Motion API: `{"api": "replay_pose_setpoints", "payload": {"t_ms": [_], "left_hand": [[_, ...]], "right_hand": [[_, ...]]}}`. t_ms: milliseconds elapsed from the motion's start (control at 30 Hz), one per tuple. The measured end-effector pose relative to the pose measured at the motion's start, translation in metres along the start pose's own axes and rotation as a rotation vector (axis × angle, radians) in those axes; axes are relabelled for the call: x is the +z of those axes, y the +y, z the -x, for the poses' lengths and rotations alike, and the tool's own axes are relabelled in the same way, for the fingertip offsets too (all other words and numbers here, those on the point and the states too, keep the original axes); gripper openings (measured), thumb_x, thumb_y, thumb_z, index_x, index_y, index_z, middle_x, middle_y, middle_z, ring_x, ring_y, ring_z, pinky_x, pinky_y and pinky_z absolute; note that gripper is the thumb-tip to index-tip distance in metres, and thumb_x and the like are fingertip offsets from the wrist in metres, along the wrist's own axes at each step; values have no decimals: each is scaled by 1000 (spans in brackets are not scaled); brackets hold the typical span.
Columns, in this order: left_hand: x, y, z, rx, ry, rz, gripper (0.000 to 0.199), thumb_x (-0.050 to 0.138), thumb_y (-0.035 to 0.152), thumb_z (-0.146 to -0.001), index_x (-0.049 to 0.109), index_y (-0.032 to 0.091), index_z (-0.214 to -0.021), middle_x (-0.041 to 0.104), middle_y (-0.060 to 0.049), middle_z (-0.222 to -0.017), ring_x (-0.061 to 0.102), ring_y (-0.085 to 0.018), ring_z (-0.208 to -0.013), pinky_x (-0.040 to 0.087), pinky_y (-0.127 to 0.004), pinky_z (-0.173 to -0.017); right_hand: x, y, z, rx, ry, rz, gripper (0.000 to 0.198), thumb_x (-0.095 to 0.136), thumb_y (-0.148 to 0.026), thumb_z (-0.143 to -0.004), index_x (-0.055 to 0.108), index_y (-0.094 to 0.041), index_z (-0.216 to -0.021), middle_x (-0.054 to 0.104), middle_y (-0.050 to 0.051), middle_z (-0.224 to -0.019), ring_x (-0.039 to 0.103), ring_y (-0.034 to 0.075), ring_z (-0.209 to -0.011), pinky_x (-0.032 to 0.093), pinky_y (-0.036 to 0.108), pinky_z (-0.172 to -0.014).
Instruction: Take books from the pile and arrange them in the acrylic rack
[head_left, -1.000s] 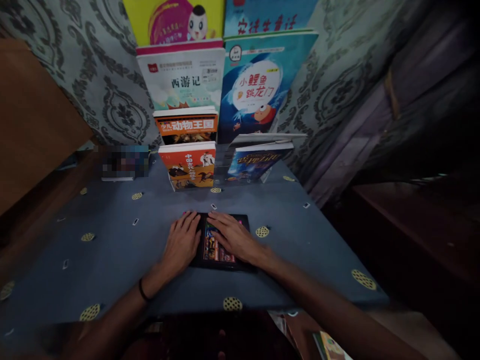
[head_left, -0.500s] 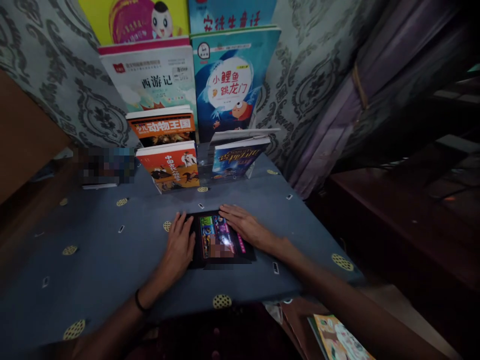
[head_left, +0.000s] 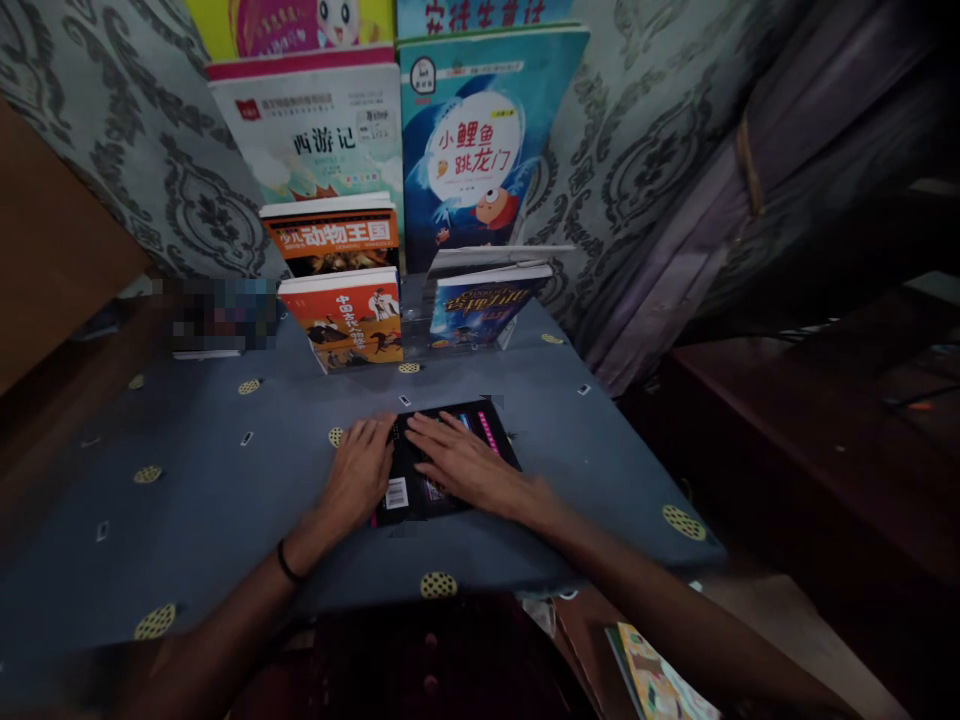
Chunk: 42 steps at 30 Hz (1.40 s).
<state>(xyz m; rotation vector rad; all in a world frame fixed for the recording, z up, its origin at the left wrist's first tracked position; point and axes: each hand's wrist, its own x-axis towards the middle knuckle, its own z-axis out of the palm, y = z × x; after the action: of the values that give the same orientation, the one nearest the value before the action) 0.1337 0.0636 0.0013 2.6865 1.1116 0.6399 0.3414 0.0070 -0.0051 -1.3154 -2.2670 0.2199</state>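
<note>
A black book (head_left: 450, 460) with pink trim lies flat on the table in front of me, a white barcode label (head_left: 397, 493) on its lower left. Along its left edge rests my left hand (head_left: 358, 465), open, fingers close together and pointing away from me. My right hand (head_left: 465, 465) lies open across the cover, fingers spread, hiding much of the printed pictures. Neither hand grips anything.
Books stand upright at the back: an orange one (head_left: 356, 325), a dark blue one (head_left: 484, 310), with taller ones behind, including a blue fish-cover book (head_left: 487, 130). A blurred dark pile (head_left: 217, 315) sits back left. The patterned blue tablecloth (head_left: 247, 540) ends near my body.
The book's visible face has changed: colourful pictures showed between my hands before, now a barcode shows at lower left. My right hand has moved left across the cover.
</note>
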Motion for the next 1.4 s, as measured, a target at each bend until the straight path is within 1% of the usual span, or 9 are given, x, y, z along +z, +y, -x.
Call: {"api": "replay_pose_setpoints", "payload": {"t_ms": [100, 333, 533, 667, 833, 1000, 1200, 1300, 1400], "left_hand": [[3, -1, 2, 21, 12, -21, 41, 37, 18, -100, 49, 20, -139, 63, -12, -134, 57, -28, -122, 46, -50, -105], [1, 0, 3, 25, 1, -35, 39, 38, 19, -100, 50, 18, -138, 64, -13, -134, 58, -28, -123, 46, -49, -103], [0, 1, 4, 13, 9, -34, 38, 38, 20, -101, 50, 17, -137, 65, -13, -134, 58, -29, -126, 46, -50, -104], [-1, -1, 4, 38, 2, -32, 38, 38, 21, -101, 49, 16, -137, 64, -14, -136, 59, -26, -128, 45, -48, -109], [0, -9, 3, 58, -47, -37, 40, 39, 21, -102, 47, 14, -141, 61, -15, -141, 57, -24, -133, 42, -48, -114], [-4, -13, 8, 133, -105, -34, 39, 35, 19, -102, 51, 18, -137, 57, -11, -147, 50, -21, -140, 39, -48, -117], [-10, -11, 21, 186, -111, -12, 38, 36, 19, -103, 53, 18, -137, 58, -11, -147, 51, -20, -139, 38, -48, -117], [-12, -8, 23, 183, -119, -33, 38, 35, 18, -103, 53, 18, -136, 58, -12, -146, 51, -21, -139, 38, -49, -117], [-15, 3, 24, 167, -148, -98, 40, 35, 16, -102, 53, 16, -137, 57, -14, -147, 50, -23, -140, 36, -52, -118]], "right_hand": [[5, -6, -3, 0, -24, 1, 48, 61, -28, -95, 55, -17, -142, 54, 15, -150, 44, 25, -145, 34, 51, -122], [-14, 21, 28, 204, 18, 66, 51, 52, -36, -100, 49, -20, -148, 48, 13, -155, 40, 27, -148, 35, 55, -121], [-20, 26, 43, 318, 73, 101, 50, 44, -39, -102, 51, -15, -147, 49, 15, -154, 40, 29, -147, 36, 55, -121], [-17, 22, 43, 336, 83, 126, 50, 45, -40, -102, 53, -15, -145, 50, 17, -153, 43, 31, -145, 37, 58, -119], [-15, 9, 49, 340, 65, 206, 55, 45, -49, -101, 54, -16, -144, 49, 19, -153, 43, 33, -144, 36, 58, -117], [-15, -6, 66, 317, 16, 286, 60, 44, -56, -100, 51, -19, -146, 44, 20, -156, 39, 34, -146, 36, 59, -115], [-18, -21, 88, 240, -40, 370, 64, 44, -59, -99, 44, -21, -151, 39, 21, -159, 36, 35, -148, 36, 59, -114], [-18, -23, 92, 239, -47, 383, 64, 43, -58, -99, 43, -22, -152, 38, 19, -159, 35, 34, -149, 36, 59, -115], [-17, -24, 91, 234, -46, 407, 61, 41, -58, -100, 45, -22, -150, 40, 20, -158, 36, 34, -148, 36, 58, -114]]}}
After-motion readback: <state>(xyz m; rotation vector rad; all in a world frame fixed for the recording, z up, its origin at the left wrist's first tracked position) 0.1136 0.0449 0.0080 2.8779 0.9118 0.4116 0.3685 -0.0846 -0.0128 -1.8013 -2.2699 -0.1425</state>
